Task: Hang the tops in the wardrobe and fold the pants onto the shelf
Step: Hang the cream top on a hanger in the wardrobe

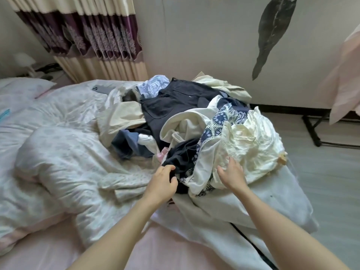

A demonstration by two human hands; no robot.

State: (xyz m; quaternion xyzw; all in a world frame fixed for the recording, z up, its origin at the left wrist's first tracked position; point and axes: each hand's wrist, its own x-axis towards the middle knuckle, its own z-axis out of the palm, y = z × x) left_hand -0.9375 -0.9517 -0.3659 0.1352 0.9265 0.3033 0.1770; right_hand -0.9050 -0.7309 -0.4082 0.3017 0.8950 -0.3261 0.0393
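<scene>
Our left hand (162, 181) pinches a dark navy garment (182, 155) in the tangled clothes heap (194, 117) on the bed (58, 152); our right hand (232, 173) rests flat on crinkled cream fabric (251, 141). Pulling risks dragging tangled neighbours floorward.

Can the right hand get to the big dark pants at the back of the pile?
Probably not without leaning further. The right hand rests open on the cream top at the pile's near edge, while the dark pants lie at the far side, with heaped clothes between. Nothing lies on top of them, though.
</scene>
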